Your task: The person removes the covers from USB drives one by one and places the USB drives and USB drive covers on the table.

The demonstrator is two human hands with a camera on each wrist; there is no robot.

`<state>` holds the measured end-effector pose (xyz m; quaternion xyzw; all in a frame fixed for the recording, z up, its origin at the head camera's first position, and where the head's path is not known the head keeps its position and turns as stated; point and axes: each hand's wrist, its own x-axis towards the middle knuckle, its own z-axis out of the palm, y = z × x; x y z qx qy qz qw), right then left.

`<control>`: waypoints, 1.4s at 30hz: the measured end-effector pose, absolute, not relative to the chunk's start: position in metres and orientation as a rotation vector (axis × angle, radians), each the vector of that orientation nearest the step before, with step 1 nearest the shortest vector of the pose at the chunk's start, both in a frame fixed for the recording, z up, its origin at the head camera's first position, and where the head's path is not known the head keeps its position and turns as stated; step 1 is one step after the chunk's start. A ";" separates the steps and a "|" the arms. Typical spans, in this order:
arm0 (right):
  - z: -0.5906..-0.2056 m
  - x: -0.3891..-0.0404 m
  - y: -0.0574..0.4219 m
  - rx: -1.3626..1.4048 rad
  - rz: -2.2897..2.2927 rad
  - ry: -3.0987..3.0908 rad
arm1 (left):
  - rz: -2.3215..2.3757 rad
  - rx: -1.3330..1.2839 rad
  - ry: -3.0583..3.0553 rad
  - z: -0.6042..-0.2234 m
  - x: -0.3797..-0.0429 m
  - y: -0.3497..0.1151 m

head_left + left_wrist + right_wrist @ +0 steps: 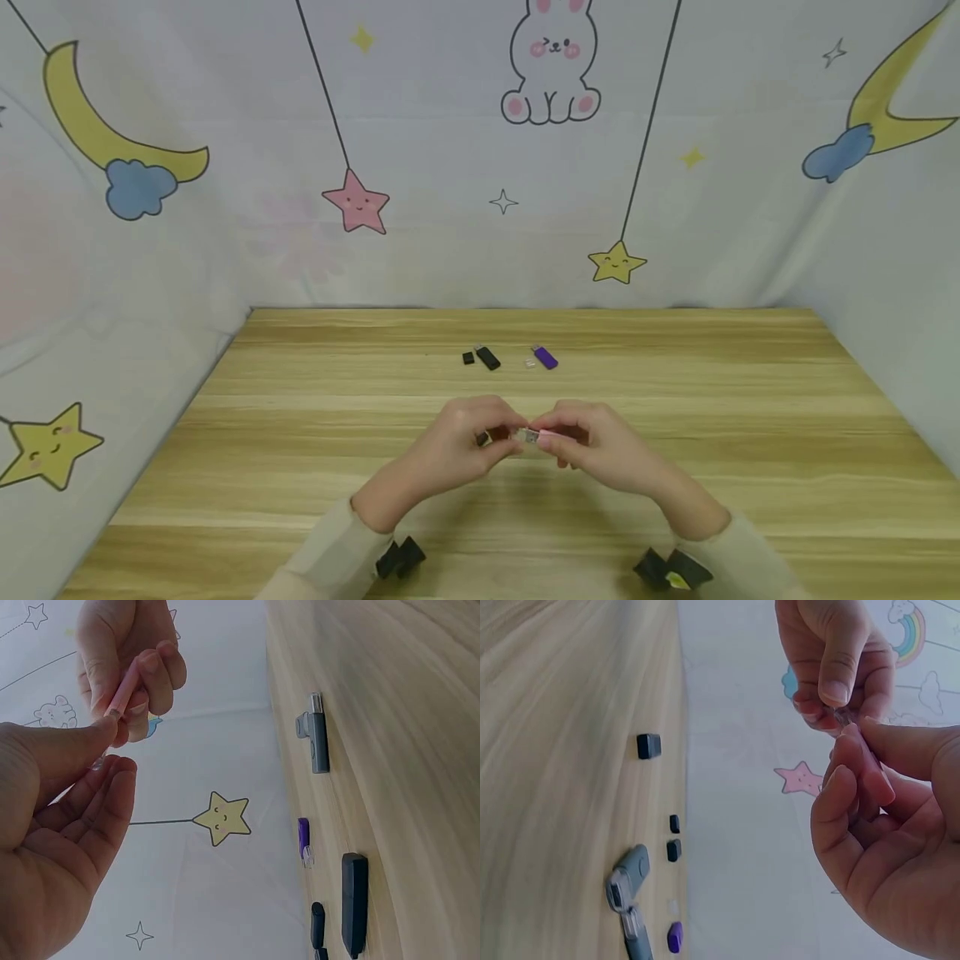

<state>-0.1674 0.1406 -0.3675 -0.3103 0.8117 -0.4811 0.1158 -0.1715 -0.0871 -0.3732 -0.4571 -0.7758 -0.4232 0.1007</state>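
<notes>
My right hand pinches a pink USB flash drive above the wooden table, its metal connector pointing left. My left hand pinches a small clear cap at the connector end. Fingertips of both hands almost meet there, and fingers partly cover the cap and connector. Behind the hands lie a black USB flash drive with its black cap off beside it, and a purple USB flash drive with a clear cap next to it.
Nearer on the table are a grey USB flash drive, a second grey piece with a metal connector, a larger black stick and a black cap, mostly hidden by hands in the head view. A printed curtain hangs behind.
</notes>
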 end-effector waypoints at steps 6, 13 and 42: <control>-0.361 -0.173 0.151 -0.904 -1.381 2.439 | -1.206 -1.343 -2.259 -0.368 -0.177 -0.084; -0.351 -0.183 0.165 -0.833 -1.340 2.532 | -1.150 -1.287 -2.311 -0.357 -0.188 -0.080; -0.345 -0.258 0.209 -0.345 -1.466 2.587 | -1.181 -0.991 -2.658 -0.345 -0.267 -0.017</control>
